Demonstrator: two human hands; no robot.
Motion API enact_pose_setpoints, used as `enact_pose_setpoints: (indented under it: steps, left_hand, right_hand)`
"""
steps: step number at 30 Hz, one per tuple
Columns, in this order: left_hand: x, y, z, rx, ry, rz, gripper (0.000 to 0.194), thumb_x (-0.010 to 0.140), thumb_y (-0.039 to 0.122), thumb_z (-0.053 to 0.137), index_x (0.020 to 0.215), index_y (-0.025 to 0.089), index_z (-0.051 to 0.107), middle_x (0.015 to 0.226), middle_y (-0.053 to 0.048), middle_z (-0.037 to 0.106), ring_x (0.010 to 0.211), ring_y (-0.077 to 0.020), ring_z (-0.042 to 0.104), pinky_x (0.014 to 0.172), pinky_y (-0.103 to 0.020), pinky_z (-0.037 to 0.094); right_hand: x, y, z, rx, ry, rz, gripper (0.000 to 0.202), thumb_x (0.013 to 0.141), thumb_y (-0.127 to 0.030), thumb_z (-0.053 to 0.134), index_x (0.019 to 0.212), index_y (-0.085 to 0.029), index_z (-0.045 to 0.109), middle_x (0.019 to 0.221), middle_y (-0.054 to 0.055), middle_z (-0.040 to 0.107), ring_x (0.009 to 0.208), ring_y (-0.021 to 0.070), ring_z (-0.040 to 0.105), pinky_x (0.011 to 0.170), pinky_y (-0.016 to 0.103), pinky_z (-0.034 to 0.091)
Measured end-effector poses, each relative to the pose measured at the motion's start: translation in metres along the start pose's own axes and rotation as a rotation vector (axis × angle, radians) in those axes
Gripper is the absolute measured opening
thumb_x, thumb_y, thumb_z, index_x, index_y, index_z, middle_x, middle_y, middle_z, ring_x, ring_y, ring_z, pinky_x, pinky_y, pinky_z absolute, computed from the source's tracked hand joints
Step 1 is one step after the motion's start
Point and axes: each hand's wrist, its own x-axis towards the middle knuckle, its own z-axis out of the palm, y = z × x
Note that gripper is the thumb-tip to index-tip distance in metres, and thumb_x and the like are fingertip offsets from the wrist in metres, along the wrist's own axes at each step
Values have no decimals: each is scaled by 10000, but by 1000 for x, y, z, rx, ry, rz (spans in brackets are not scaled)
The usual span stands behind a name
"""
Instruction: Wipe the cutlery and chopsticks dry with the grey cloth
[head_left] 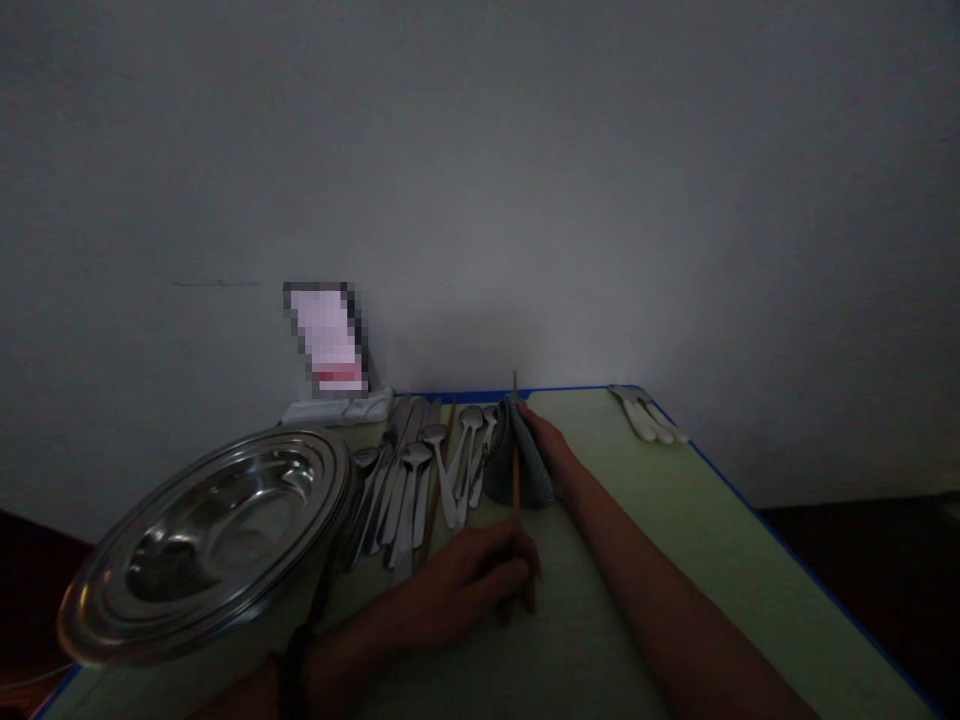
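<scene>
My left hand (487, 580) is closed around the near end of a thin wooden chopstick (516, 480), which points away from me over the table. Further along, my right hand (546, 445) grips a grey-green cloth (525, 465) that is folded about the chopstick; the far tip sticks out above the cloth. Just left of the cloth, several metal spoons (471, 420) and other cutlery lie in a loose row. Another wooden chopstick (452, 415) rests among them.
Stacked metal plates (247, 530) stand on the green table (630, 540) at the left. Behind them a blurred phone (327, 335) leans against the wall above a white object (337, 408). White-handled utensils (645, 418) lie near the back right corner.
</scene>
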Motion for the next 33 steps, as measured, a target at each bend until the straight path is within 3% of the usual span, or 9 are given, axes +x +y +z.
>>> enact_pose_setpoints:
  steps: [4,8,15,22,33]
  left_hand:
    - [2,4,3,242,-13,-55,155,875,244,423,815,153,533,710,3,559,600,-95,492,572,-202,406]
    - [2,5,2,269,-44,-26,100,819,158,449,815,149,549,703,7,567,610,-100,507,580,-202,411]
    - [0,4,1,290,-96,18,222,693,23,446,831,140,574,725,0,600,659,-111,546,608,-202,424]
    - [-1,6,1,374,-102,-6,168,763,92,460,861,136,588,723,-8,611,652,-117,553,587,-202,426]
    - [0,3,2,380,-85,10,191,751,58,446,840,131,598,732,-13,627,686,-123,578,634,-212,448]
  right_hand:
    - [2,0,-1,-32,22,41,272,735,-418,617,788,-159,679,625,19,689,605,167,640,674,279,514]
    - [1,-1,1,-38,26,51,277,754,-421,591,760,-157,673,609,27,682,607,175,642,680,291,512]
    - [1,-1,1,-53,53,38,270,744,-410,606,781,-153,678,642,23,692,607,163,637,683,283,511]
    - [4,2,-1,-50,27,33,304,725,-440,620,813,-155,680,670,28,698,637,170,644,701,290,509]
    - [2,-1,1,-79,55,13,292,724,-431,617,802,-157,685,669,29,697,621,169,637,696,295,506]
